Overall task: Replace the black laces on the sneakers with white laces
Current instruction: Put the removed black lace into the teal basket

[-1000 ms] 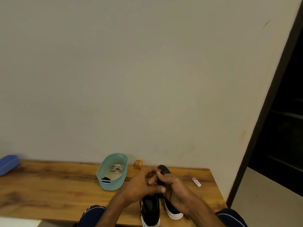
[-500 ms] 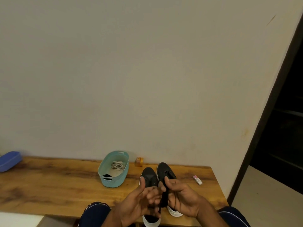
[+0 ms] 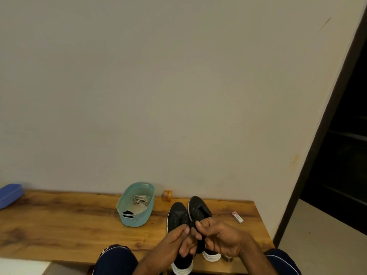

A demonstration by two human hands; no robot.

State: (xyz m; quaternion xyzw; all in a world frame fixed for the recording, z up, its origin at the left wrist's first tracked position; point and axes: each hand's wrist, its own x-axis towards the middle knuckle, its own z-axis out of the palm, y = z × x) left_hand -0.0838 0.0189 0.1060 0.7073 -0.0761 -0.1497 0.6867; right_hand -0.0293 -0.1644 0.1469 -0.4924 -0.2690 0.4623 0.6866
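Observation:
Two black sneakers with white soles stand side by side on the wooden table, toes toward the wall: the left sneaker (image 3: 177,215) and the right sneaker (image 3: 199,208). Above their near halves my left hand (image 3: 174,243) and my right hand (image 3: 216,238) meet, and both grip a bunched black lace (image 3: 195,234) between them. A teal basket (image 3: 137,219) to the left holds a coil of white laces (image 3: 140,200) and a small black lace bundle (image 3: 128,212).
The wooden table (image 3: 59,225) runs along a plain wall. A small orange object (image 3: 166,195) sits by the wall, a white-and-pink eraser (image 3: 237,217) lies at the right, a blue box (image 3: 10,195) at the far left. My knees (image 3: 117,259) are below the table's front edge.
My hands pulled back toward me off the sneakers' toes, which are uncovered now. The black lace has been gathered into a bunch between both hands.

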